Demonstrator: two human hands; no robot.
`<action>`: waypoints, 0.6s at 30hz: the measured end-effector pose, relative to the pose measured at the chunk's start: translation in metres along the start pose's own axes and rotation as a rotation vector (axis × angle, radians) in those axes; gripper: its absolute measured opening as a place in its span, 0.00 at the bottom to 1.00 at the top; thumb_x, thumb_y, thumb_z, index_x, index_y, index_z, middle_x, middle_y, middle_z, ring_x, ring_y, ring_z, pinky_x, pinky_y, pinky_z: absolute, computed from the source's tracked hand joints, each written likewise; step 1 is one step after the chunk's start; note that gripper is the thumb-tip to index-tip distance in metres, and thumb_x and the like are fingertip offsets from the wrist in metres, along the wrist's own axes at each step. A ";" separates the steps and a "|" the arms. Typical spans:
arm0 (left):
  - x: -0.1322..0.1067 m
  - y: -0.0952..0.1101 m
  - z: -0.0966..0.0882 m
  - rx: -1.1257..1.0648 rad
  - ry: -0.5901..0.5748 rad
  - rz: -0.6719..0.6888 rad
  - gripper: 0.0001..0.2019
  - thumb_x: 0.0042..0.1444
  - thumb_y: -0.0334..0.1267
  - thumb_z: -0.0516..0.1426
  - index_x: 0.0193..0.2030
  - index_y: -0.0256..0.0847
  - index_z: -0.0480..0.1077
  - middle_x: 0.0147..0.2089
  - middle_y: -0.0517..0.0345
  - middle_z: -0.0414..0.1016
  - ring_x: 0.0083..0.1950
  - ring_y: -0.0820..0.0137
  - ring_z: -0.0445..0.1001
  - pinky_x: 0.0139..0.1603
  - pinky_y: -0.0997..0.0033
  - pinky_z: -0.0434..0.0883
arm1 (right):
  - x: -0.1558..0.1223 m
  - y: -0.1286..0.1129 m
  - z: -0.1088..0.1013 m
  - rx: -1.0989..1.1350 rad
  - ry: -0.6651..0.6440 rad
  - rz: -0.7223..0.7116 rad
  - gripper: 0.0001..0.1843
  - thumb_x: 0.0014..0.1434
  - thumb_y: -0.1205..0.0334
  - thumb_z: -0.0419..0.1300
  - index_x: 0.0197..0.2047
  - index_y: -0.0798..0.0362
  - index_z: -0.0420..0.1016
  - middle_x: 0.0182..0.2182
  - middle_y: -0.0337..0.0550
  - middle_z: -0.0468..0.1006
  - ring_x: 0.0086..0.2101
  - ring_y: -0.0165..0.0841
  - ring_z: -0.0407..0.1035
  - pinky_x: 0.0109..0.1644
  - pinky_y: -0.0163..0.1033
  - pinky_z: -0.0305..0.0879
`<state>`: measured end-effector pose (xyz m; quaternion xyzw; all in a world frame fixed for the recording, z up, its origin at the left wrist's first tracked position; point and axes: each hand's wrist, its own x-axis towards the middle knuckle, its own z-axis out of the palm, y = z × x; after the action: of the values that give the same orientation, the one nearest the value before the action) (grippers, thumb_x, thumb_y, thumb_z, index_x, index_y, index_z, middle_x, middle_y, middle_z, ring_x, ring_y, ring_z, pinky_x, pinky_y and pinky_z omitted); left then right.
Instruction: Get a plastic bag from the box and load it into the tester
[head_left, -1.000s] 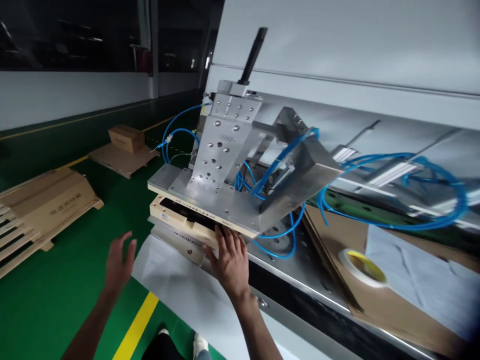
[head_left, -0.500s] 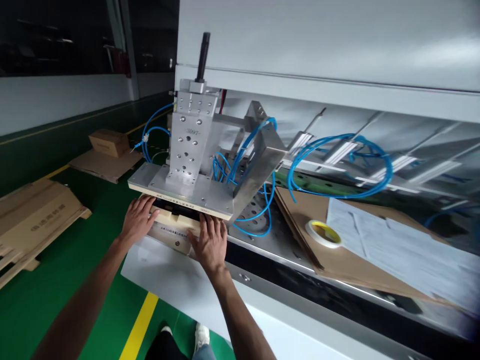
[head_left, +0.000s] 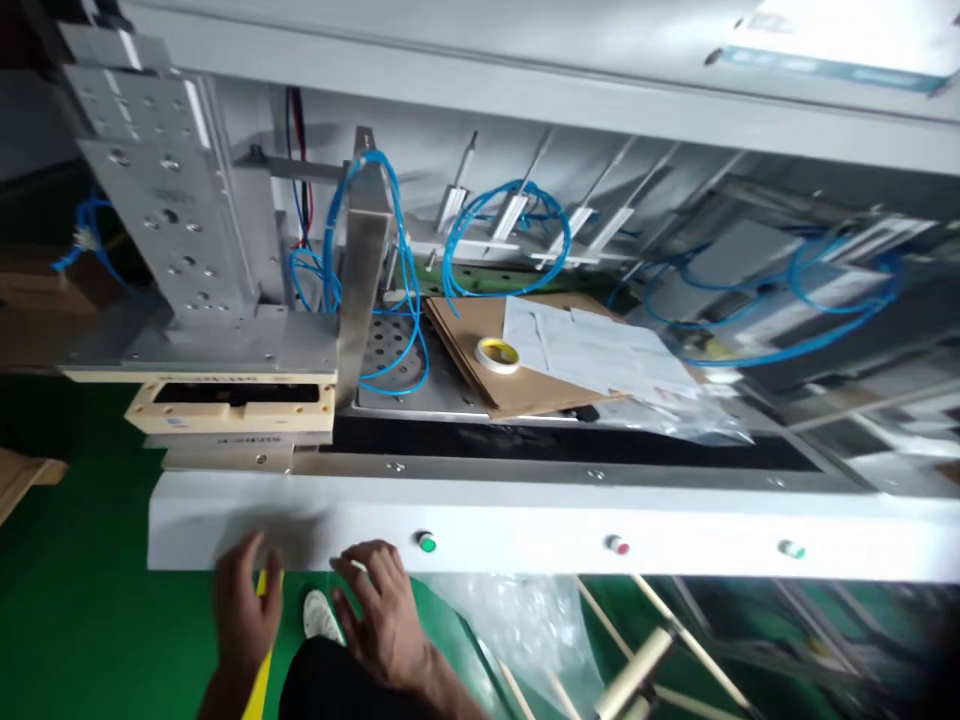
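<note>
My left hand (head_left: 247,605) hangs low in front of the white machine panel (head_left: 525,520), blurred, thumb and fingers apart, with nothing in it. To its right, near the panel's lower edge, my right hand (head_left: 381,612) has loosely bent, separated fingers and also holds nothing. Above them at the left, a cream block (head_left: 232,405) with a dark slot sits under the metal plate of a press fixture (head_left: 169,220). Both hands are apart from the block. A green button (head_left: 427,542) is on the panel just right of my right hand.
A red button (head_left: 619,545) and another green one (head_left: 792,549) are farther along the panel. On the machine bed lie cardboard (head_left: 472,375), white papers (head_left: 600,350) and a tape roll (head_left: 497,355). Blue tubing (head_left: 450,250) loops behind. Clear plastic (head_left: 517,620) lies below the panel.
Both hands have come off the cream block and moved down toward me, below the panel's front. The view has turned right, showing the buttons and more of the machine.
</note>
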<state>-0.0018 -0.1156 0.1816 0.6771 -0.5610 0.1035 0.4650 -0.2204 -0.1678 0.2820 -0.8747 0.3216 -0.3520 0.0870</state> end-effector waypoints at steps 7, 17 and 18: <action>-0.055 0.109 0.050 -0.091 -0.420 0.280 0.25 0.73 0.40 0.52 0.74 0.50 0.64 0.62 0.45 0.79 0.61 0.51 0.79 0.59 0.43 0.78 | -0.040 0.023 -0.050 0.068 0.082 0.041 0.18 0.70 0.67 0.54 0.61 0.52 0.73 0.38 0.46 0.78 0.39 0.39 0.72 0.41 0.45 0.72; -0.077 0.136 0.062 0.041 -0.281 0.347 0.39 0.70 0.38 0.59 0.83 0.50 0.48 0.77 0.44 0.65 0.78 0.41 0.62 0.74 0.30 0.68 | -0.188 0.203 -0.207 -0.634 0.556 0.577 0.14 0.72 0.59 0.56 0.55 0.53 0.78 0.44 0.52 0.80 0.44 0.41 0.74 0.49 0.47 0.73; -0.083 0.138 0.063 0.040 -0.263 0.324 0.40 0.69 0.37 0.60 0.83 0.51 0.48 0.78 0.43 0.63 0.78 0.41 0.62 0.74 0.30 0.68 | -0.206 0.227 -0.227 -0.677 0.596 0.657 0.16 0.72 0.57 0.56 0.55 0.55 0.78 0.46 0.54 0.80 0.46 0.43 0.74 0.51 0.49 0.72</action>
<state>-0.1729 -0.0993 0.1635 0.5949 -0.7161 0.0986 0.3515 -0.5992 -0.1990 0.2479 -0.5701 0.6831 -0.4158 -0.1882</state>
